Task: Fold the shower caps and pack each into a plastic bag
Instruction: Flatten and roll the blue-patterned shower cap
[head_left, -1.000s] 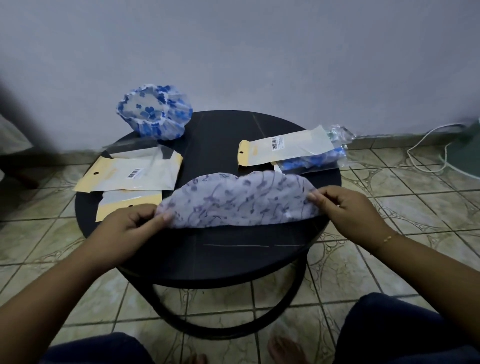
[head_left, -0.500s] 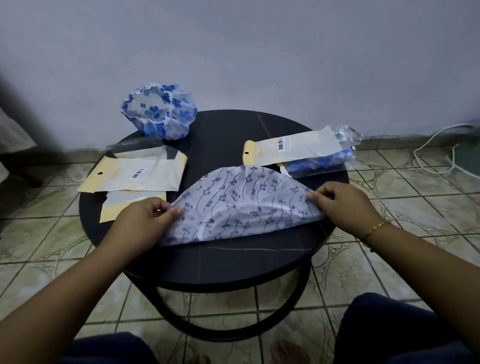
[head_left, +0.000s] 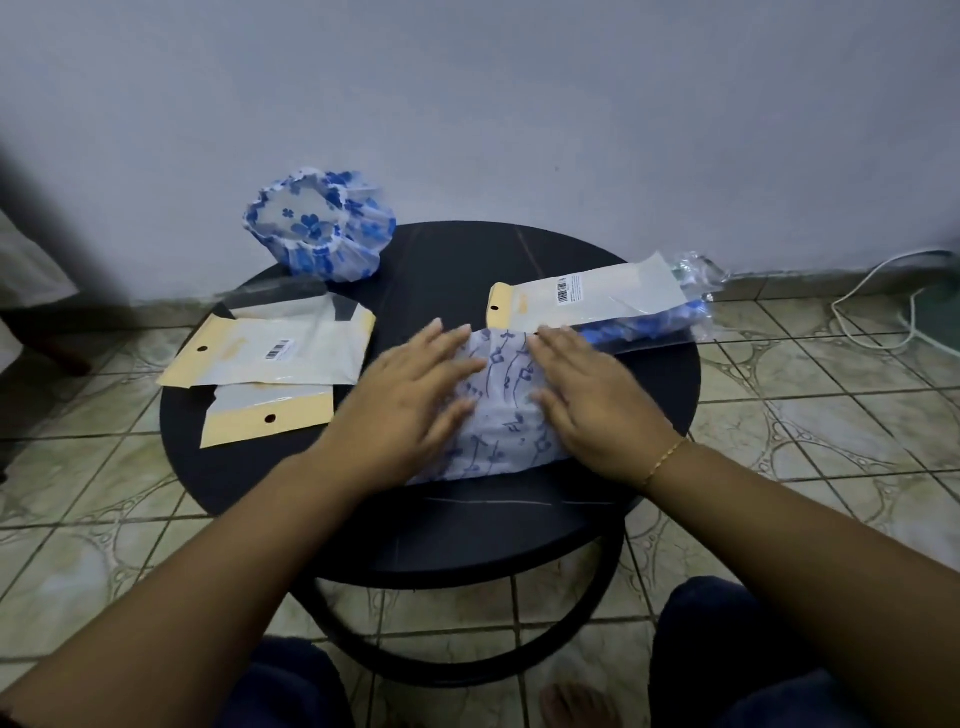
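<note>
Shower cap (head_left: 506, 400) with the little purple note print lies folded on the black round table (head_left: 431, 535), in the middle of it and a bit toward me, and both my hands are flat on it. Going from left to right: at about 9 o'clock from the cap are two empty plastic bags (head_left: 270, 358) with yellow headers, one partly over the other, near my left hand but not touching it. At about 11 o'clock, at the far edge of the table, the blue flower cap (head_left: 319, 223) stands unfolded and puffy. My left hand (head_left: 410, 395) presses on the left part of the folded cap with the fingers straight and spread; it grips nothing. My right hand (head_left: 592, 400) presses on the right part in the same way, fingers straight, holding nothing. Between the two hands a strip of the cap shows, and its long axis runs from 6 to 12 o'clock, so away from me. At about 1 o'clock lies a filled bag (head_left: 597, 296), its near edge touching or just beside the far end of the cap. I judge the next fold goes along this long axis, and the empty bags are nearer to my left hand, so this hand should fetch one
</note>
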